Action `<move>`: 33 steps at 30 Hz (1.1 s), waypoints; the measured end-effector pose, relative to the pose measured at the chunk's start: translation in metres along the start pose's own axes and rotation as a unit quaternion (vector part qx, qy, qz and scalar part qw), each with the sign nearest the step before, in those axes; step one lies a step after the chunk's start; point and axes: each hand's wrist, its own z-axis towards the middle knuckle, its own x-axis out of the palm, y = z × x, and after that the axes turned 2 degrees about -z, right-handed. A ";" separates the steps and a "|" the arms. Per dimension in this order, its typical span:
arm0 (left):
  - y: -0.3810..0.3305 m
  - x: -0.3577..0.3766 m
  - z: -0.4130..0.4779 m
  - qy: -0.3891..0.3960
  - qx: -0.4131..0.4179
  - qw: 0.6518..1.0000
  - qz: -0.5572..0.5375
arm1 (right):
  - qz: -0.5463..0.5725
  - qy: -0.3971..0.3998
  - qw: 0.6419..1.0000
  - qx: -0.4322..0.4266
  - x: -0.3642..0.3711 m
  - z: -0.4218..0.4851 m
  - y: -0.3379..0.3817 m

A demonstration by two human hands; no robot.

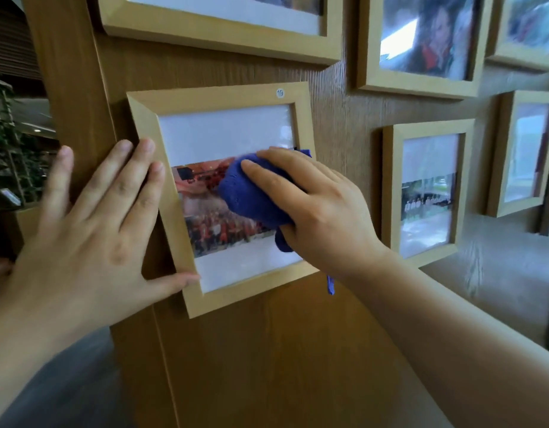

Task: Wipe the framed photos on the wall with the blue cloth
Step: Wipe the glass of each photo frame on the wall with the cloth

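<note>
A light wooden frame (180, 230) with a red-toned photo hangs tilted on the wood-panel wall, marked by a small round sticker on its top edge. My right hand (322, 208) presses a bunched blue cloth (248, 196) against the glass over the photo, with a strand of cloth dangling below the wrist. My left hand (91, 230) lies flat with fingers spread on the frame's left edge and the wall beside it, thumb under the lower left corner.
Several other wooden photo frames hang around: one above (224, 35), one upper right (421, 84), one to the right (390, 193), more at the far right (498, 168). The wall panel ends at a corner on the left, with plants (7, 156) beyond.
</note>
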 end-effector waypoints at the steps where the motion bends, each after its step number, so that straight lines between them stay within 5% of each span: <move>1: 0.000 0.002 0.000 -0.009 -0.006 1.000 -0.016 | 0.000 -0.005 1.000 0.009 -0.005 -0.003 -0.001; 14: -0.064 -0.008 0.047 -0.110 0.071 0.986 -0.106 | -0.075 0.046 0.988 0.128 -0.063 -0.052 -0.028; 22: -0.136 0.002 0.091 -0.053 0.111 0.984 -0.126 | -0.088 0.027 0.981 0.168 -0.074 -0.081 -0.078; 33: -0.208 0.041 0.170 -0.003 0.053 0.996 -0.075 | -0.031 -0.008 0.981 0.192 -0.054 -0.096 -0.187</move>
